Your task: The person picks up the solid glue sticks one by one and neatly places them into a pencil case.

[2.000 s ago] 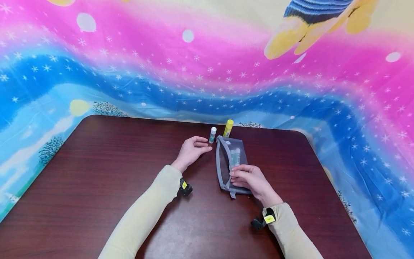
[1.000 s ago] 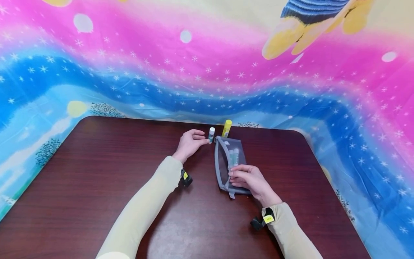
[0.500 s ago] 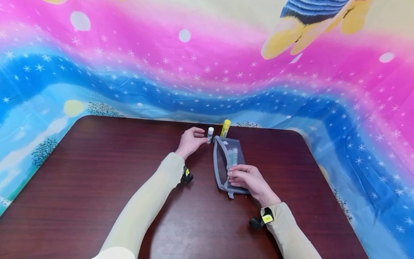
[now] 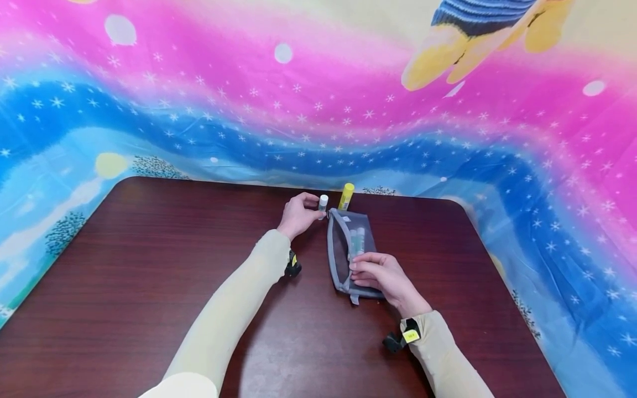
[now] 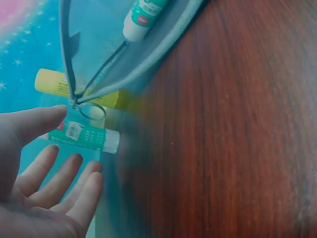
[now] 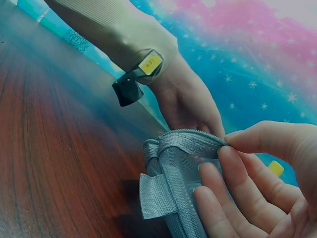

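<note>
My left hand [image 4: 300, 214] reaches around a white-capped green glue stick [image 4: 323, 202] standing near the table's far edge. In the left wrist view its thumb and fingers lie apart on either side of the glue stick [image 5: 91, 137]; whether they touch it I cannot tell. My right hand [image 4: 388, 276] pinches the zipper edge of a grey mesh pencil pouch [image 4: 370, 226] between thumb and forefinger, holding the mouth apart. Through the mesh show two similar glue sticks [image 4: 357, 241]. Behind the pouch a yellow glue stick [image 4: 346, 196] stands upright.
All of this is on a dark reddish-brown wooden table [image 4: 149, 265]. A printed pink and blue cloth [image 4: 224, 110] hangs along its far edge and sides. A small ring pull [image 5: 93, 111] hangs at the pouch's far zipper end.
My left hand has moved forward and slightly right, up to the white-capped glue stick. My right hand keeps its grip on the pouch. The view has shifted slightly.
</note>
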`<action>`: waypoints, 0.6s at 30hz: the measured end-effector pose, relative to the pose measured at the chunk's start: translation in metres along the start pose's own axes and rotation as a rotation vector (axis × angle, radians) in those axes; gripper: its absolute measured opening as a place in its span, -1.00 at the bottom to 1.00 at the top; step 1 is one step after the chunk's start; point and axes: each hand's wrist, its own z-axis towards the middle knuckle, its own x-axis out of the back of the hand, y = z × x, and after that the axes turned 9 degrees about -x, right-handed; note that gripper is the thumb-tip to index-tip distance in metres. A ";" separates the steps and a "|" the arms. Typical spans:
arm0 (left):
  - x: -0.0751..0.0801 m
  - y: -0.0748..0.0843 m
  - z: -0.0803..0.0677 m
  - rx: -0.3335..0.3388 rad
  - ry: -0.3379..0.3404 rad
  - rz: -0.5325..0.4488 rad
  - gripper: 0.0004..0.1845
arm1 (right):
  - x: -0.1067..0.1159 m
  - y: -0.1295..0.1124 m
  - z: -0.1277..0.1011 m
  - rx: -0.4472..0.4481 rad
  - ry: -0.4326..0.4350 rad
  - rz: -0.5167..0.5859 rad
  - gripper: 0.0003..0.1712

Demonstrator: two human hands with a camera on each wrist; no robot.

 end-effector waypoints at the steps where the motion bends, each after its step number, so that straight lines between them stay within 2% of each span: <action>1: 0.000 -0.002 0.001 -0.003 0.003 0.002 -0.59 | 0.000 0.000 0.000 -0.001 0.001 0.000 -0.58; 6: -0.002 -0.007 0.005 -0.013 0.019 0.032 -0.59 | -0.001 0.001 0.000 -0.001 -0.001 -0.001 -0.58; 18: 0.000 -0.007 0.006 -0.007 0.003 0.073 -0.61 | -0.001 0.001 0.001 -0.001 -0.008 -0.002 -0.64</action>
